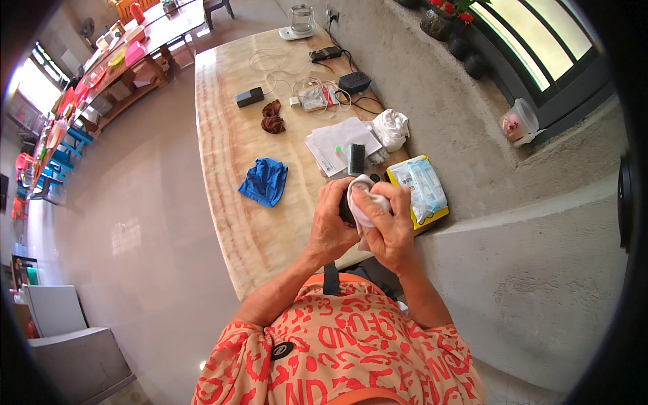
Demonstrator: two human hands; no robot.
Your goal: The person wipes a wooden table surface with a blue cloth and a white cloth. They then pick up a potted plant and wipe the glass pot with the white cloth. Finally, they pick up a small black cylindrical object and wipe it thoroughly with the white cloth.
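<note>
Close to the table's near right part, my left hand (329,219) is closed around a dark object (346,208) whose kind I cannot make out, as the hands and cloth mostly cover it. My right hand (391,226) grips a white cloth (368,209) and presses it against that dark object. Just beyond the hands, a black brush-like block (356,160) lies partly over some white papers (337,145). To the left of my hands is a crumpled blue cloth (264,182). A yellow box (432,219) with a pale blue-and-white packet (420,185) on it sits at the right edge.
Farther along the marbled table (233,145) lie a brown crumpled cloth (273,118), a grey box (250,97), white cables (277,65), a black adapter (354,82) and a bunched white cloth (391,129). A glass kettle (301,19) stands at the far end. A grey wall (418,101) borders the right.
</note>
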